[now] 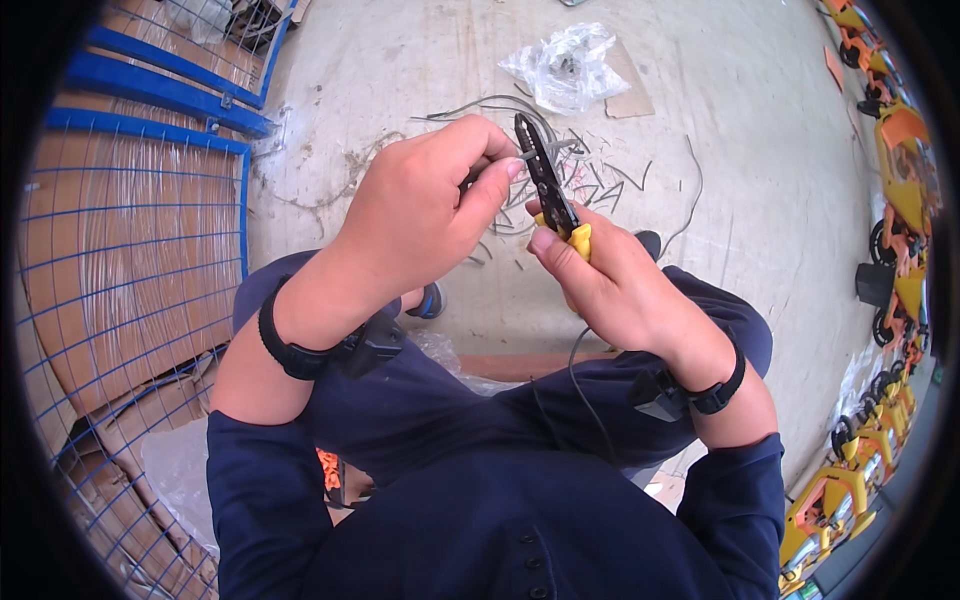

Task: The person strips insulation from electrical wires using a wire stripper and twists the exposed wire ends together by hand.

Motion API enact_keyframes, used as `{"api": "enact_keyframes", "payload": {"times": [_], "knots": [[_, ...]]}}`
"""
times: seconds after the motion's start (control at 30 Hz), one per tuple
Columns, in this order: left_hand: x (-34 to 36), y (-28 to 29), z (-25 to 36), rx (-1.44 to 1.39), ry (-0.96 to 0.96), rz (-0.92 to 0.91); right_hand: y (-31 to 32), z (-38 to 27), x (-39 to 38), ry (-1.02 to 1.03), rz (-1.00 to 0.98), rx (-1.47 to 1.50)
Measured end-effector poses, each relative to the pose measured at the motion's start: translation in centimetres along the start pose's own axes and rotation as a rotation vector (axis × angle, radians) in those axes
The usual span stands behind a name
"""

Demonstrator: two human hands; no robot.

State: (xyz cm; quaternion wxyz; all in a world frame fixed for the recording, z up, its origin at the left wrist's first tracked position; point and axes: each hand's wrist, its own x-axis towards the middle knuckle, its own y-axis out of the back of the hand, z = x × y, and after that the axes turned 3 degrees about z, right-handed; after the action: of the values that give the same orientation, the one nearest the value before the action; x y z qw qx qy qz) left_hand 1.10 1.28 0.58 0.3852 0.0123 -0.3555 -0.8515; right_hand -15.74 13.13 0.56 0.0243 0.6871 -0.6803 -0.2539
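My right hand (605, 265) is closed around the yellow handles of a wire stripper (546, 180), whose black jaws point up and away from me. My left hand (430, 195) pinches a short grey cable (530, 155) between thumb and fingertips. The cable runs across the stripper's jaws; whether they are fully closed on it I cannot tell. Below both hands, many cut cable pieces (600, 190) lie scattered on the floor.
Beyond the hands, a clear plastic bag (568, 68) lies on a piece of cardboard (630, 85). A blue wire-mesh cage (130, 200) with wrapped cardboard stands on the left. Yellow-and-orange wheeled machines (905, 170) line the right side. A loose thin cable (692, 195) curves over the concrete floor.
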Motion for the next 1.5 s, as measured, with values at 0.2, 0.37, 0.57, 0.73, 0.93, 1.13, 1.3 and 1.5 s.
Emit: {"api": "enact_keyframes", "payload": {"times": [0.2, 0.37, 0.57, 0.73, 0.93, 1.13, 1.3, 1.5], "knots": [[0.1, -0.4, 0.2, 0.014, -0.051, 0.013, 0.6, 0.3, -0.3, -0.098, -0.094, 0.046], [0.2, -0.5, 0.2, 0.005, -0.027, 0.016, 0.8, 0.3, -0.5, -0.135, -0.123, 0.178], [0.1, -0.4, 0.7, -0.045, 0.108, -0.028, 0.9, 0.0, -0.5, -0.124, -0.127, 0.121], [0.3, -0.5, 0.7, -0.055, 0.146, -0.011, 0.9, 0.1, -0.5, -0.108, -0.124, 0.058], [0.3, -0.4, 0.7, -0.065, 0.171, -0.032, 1.1, -0.2, -0.5, -0.114, -0.127, 0.020], [0.2, -0.4, 0.4, -0.073, 0.172, -0.038, 1.0, -0.3, -0.5, -0.110, -0.114, -0.009], [0.2, -0.1, 0.6, -0.077, 0.226, -0.106, 0.9, -0.1, -0.4, -0.105, -0.099, -0.024], [0.2, 0.1, 1.0, -0.127, 0.347, -0.121, 0.9, -0.2, -0.4, -0.115, -0.115, -0.004]]}}
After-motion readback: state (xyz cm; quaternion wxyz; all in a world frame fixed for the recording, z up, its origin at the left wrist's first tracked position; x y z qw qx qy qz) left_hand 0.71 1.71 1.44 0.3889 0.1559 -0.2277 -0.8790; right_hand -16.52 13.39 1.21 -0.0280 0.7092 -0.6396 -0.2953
